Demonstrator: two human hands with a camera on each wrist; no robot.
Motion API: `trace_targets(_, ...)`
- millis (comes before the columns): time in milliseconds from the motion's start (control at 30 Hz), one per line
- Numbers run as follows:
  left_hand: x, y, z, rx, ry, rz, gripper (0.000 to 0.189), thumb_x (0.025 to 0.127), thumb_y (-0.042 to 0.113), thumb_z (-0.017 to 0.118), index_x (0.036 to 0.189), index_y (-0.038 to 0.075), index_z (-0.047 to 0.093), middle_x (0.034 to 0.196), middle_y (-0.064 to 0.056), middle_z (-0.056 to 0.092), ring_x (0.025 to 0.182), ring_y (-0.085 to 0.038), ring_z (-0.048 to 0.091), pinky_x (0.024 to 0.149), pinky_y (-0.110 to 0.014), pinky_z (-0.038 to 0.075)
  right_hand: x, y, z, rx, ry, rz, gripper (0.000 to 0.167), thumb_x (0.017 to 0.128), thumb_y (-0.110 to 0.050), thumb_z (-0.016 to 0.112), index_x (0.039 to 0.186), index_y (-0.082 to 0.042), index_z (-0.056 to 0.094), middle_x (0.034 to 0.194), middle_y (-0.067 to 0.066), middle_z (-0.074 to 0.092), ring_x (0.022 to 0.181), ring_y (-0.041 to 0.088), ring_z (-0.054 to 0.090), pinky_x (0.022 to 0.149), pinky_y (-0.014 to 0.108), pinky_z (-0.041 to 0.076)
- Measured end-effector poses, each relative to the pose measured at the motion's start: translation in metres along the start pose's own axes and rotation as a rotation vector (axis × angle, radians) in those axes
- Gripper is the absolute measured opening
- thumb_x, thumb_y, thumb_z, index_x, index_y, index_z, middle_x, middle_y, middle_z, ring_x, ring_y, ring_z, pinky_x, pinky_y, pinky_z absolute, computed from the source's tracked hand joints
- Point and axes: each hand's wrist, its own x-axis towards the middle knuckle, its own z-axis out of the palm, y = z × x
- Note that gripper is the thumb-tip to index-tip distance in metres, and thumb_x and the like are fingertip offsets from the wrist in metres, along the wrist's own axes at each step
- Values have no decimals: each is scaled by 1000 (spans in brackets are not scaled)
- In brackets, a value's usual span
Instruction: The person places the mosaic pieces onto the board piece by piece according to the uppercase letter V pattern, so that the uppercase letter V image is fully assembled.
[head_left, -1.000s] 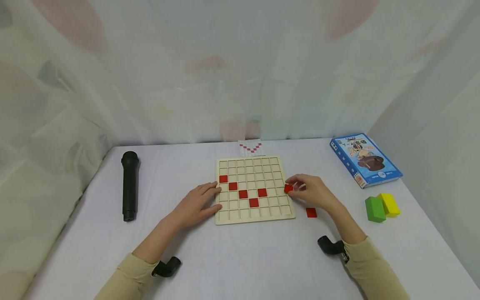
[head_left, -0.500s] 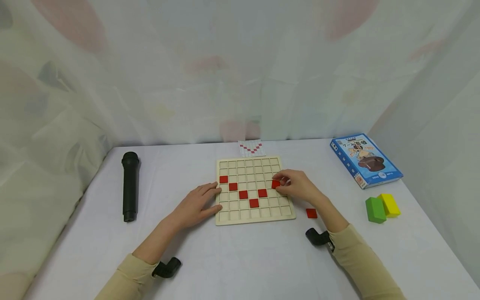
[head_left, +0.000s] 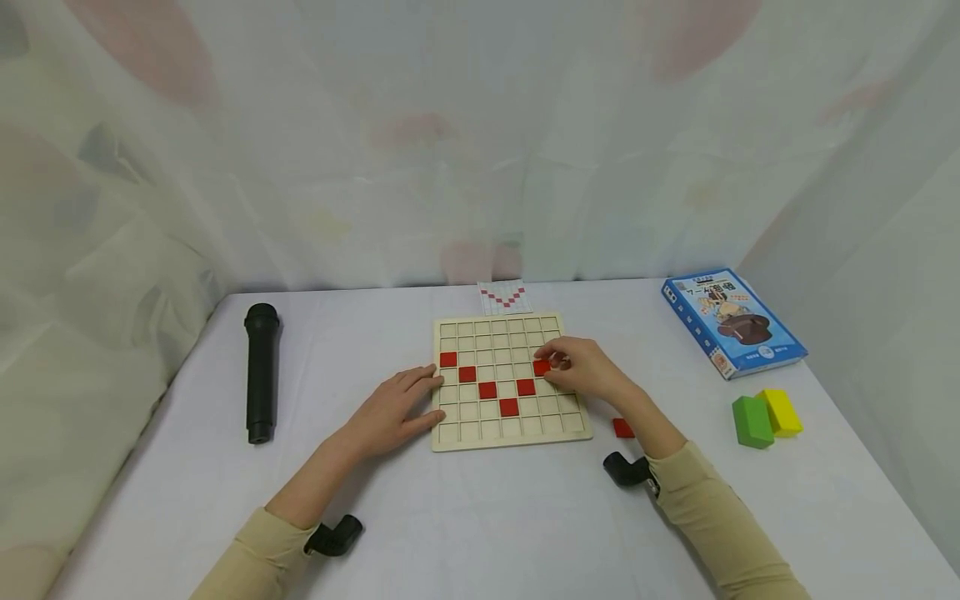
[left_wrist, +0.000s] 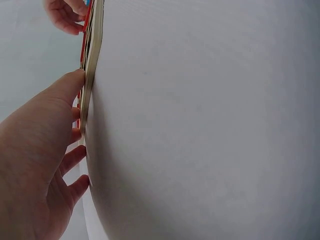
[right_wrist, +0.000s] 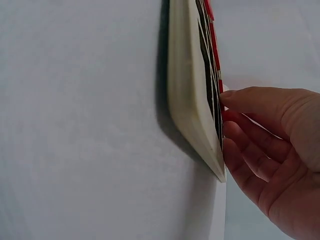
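A pale wooden grid board (head_left: 468, 342) lies mid-table with several red square tiles (head_left: 487, 390) in its cells, forming a V. My right hand (head_left: 588, 367) pinches one red tile (head_left: 541, 367) between thumb and fingers, right at a cell up and right of the nearest placed tile. In the right wrist view, the fingertips (right_wrist: 229, 94) meet the board's top face. My left hand (head_left: 393, 410) rests with extended fingers against the board's left edge, its thumb touching the rim (left_wrist: 91, 65) in the left wrist view. Another red tile (head_left: 623, 427) lies right of the board, partly hidden by the right forearm.
Behind the board stands a small white card (head_left: 504, 297) printed with a red V pattern. A black microphone (head_left: 261, 375) lies at left. At right are a blue box (head_left: 735, 323), a green block (head_left: 752, 422) and a yellow block (head_left: 782, 412). A curtain hangs behind the table.
My right hand has carried the red tile leftward from the board's right edge onto the grid. The left hand has stayed at the board's left edge.
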Motion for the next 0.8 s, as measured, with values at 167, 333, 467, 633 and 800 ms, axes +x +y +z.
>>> trace_targets(167,0,0,0,1,-6,-4,60,94,45,62,142,9,51,151,-12,40,137,-34,37,110,-52,31,-1,0,0,5,-2,-10,29,86,-8,74,115,-6,68,106,5,66,95,21,58,85,37,52)
trace_targets(333,0,1,-1,-3,-4,-5,60,94,44,62,141,9,51,151,-13,40,137,-35,37,110,-53,31,-8,1,-3,3,19,-4,28,87,-10,73,115,-6,68,106,4,67,94,21,58,84,37,52)
trace_targets(467,0,2,-1,-1,-3,-7,60,94,44,62,141,9,51,150,-13,41,137,-35,37,110,-53,31,-17,3,-9,15,30,13,29,88,-11,72,116,-6,68,107,4,67,95,21,58,84,37,53)
trace_targets(633,-1,2,-1,5,-5,-7,60,94,45,62,141,9,51,151,-13,40,137,-35,37,110,-53,31,-34,9,-17,7,16,14,28,88,-12,73,115,-6,69,107,5,67,94,21,59,83,37,54)
trace_targets(800,-1,2,-1,3,-6,-9,60,94,45,62,141,9,51,151,-12,40,137,-34,37,110,-53,31,-56,19,-26,1,-12,19,27,88,-12,73,114,-6,69,106,3,67,93,19,59,83,37,55)
